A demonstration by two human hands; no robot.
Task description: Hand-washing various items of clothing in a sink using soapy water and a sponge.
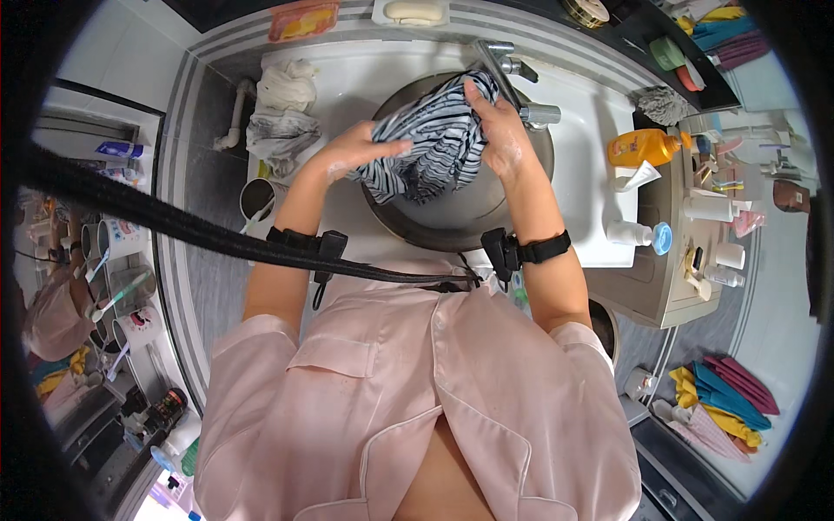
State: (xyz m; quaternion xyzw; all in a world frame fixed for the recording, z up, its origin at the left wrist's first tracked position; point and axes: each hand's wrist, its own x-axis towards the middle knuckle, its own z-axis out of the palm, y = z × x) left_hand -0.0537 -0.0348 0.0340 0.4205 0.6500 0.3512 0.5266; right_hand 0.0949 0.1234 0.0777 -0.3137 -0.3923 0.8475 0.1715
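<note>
A striped black-and-white cloth (pixel 430 140) is stretched between my hands, bunched and wet-looking. My left hand (pixel 365 146) grips its left end, thumb lying over the fabric. At the upper right end, close to the faucet, my right hand (pixel 496 127) holds the cloth with suds on the wrist. Below the cloth sits a round metal basin (pixel 449 238) with cloudy water (pixel 466 208) in it. The chrome faucet (pixel 498 68) reaches over the basin's right side. Whether water runs from it cannot be seen.
Crumpled white and grey cloths (pixel 283 117) lie on the left of the white sink (pixel 580 176). A cup with a toothbrush (pixel 257 198) stands below them. On the right are an orange pump bottle (pixel 642 148), a white tube (pixel 638 177) and a white bottle (pixel 627 232). A soap bar (pixel 414 11) rests behind.
</note>
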